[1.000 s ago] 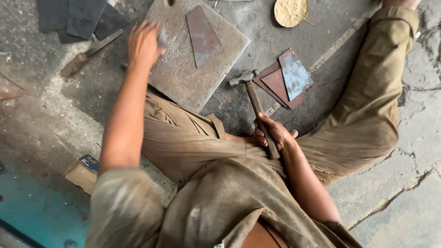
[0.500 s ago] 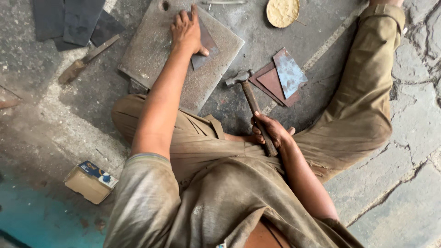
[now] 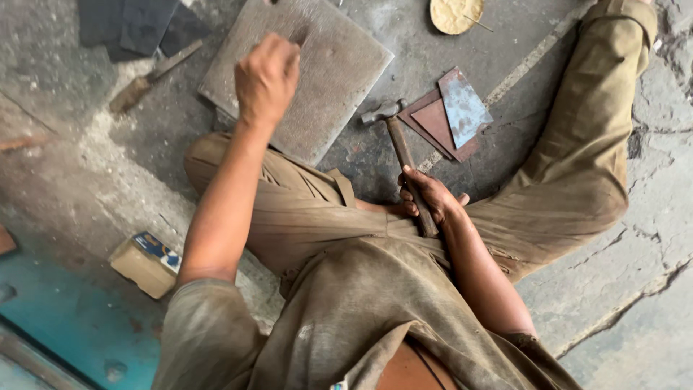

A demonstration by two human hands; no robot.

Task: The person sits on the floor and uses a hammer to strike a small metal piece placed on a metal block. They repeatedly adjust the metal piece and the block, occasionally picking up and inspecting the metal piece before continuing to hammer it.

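- Two hands in view: left hand (image 3: 267, 76) raised and curled into a fist above the slab, fingers together; couldn't tell whether anything was pinched inside.
- Right hand (image 3: 431, 196) down by the lap, fingers clamped around the wooden handle of one hammer (image 3: 401, 150), its metal head resting on the floor just beyond the fingertips.
- One thick grey stone slab (image 3: 325, 79) lying flat directly under the left fist, bare on top.
- Three flat metal pieces (image 3: 451, 112), as far as could be counted, stacked just past the hammer head: two rusty brown ones with a shinier grey one on top.
- One round yellowish dish (image 3: 455, 13) farther out from the right fingers, with a thin stick across it.
- One wooden-handled tool (image 3: 153, 76) lying well off to the outer side of the left fist, next to a few dark sheets (image 3: 137, 25).
- One small box (image 3: 148, 261) with a blue label back by the left elbow.
- Surface: rough, cracked concrete floor (image 3: 635, 238), dusty and stained, with a teal painted patch at the near left corner.
- Seated cross-legged on that floor in khaki work clothes.
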